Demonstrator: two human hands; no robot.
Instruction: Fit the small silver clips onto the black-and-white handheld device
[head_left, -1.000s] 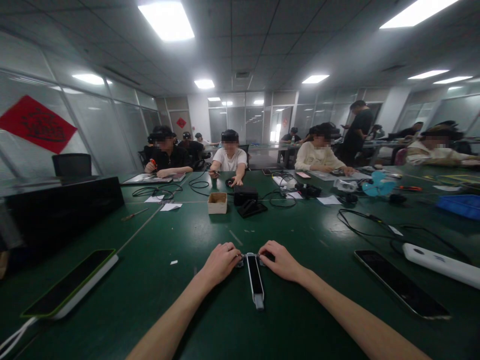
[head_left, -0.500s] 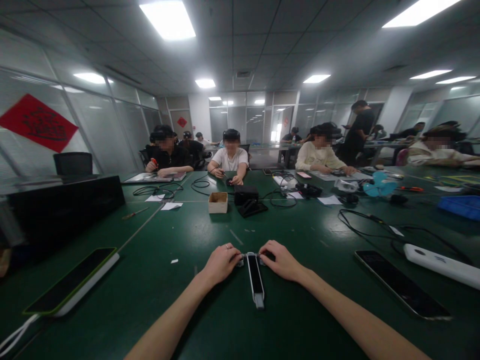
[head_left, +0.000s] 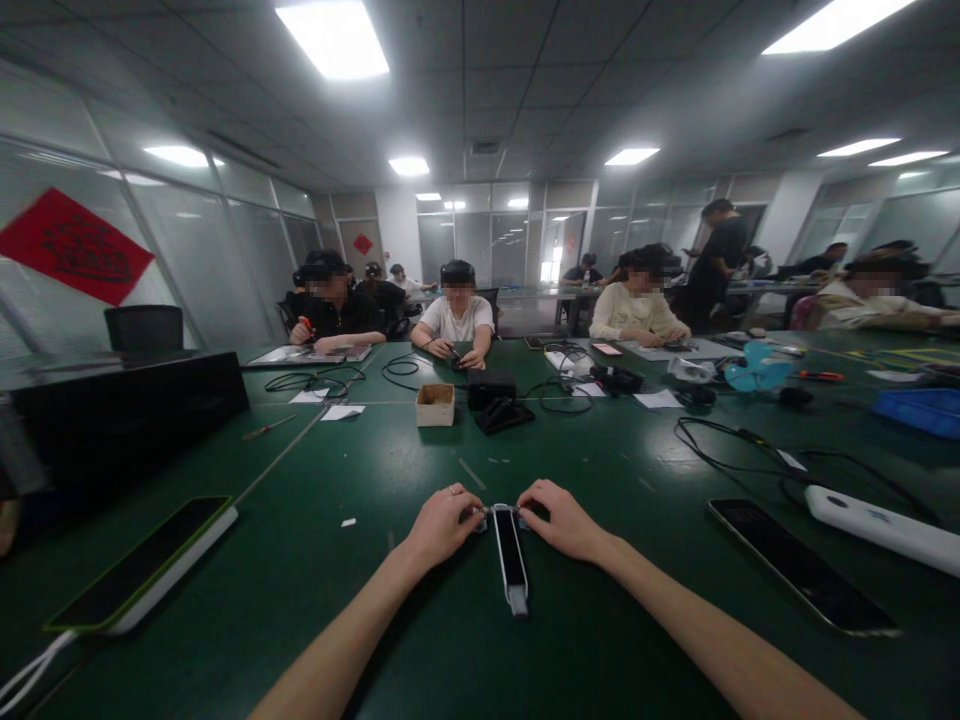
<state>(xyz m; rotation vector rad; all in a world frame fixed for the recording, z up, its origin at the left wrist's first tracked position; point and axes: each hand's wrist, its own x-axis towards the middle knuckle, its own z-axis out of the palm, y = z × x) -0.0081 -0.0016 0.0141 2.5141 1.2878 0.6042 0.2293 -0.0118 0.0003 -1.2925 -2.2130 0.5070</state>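
A long, narrow piece (head_left: 510, 555) with a black face, a pale rim and a grey tip at its near end lies on the green table, straight ahead of me. At its far end, small greyish parts stick out on both sides. My left hand (head_left: 446, 522) rests on the table with fingertips pinched around the small greyish part (head_left: 478, 522) on the left. Opposite it, my right hand (head_left: 559, 520) pinches at the right side; the fingers mostly hide what they hold. A ring shows on a left finger.
A green-edged phone (head_left: 146, 565) lies on a white block at left. Another phone (head_left: 802, 565) and a white elongated device (head_left: 881, 530) are at right. Farther off are an open cardboard box (head_left: 435, 408), black cables, a blue fan (head_left: 757, 370) and a blue tray (head_left: 919, 410). Several people sit opposite.
My hands and the narrow piece hold nearly the same place. Across the table, the person in white has shifted slightly, hands moving on a small dark object.
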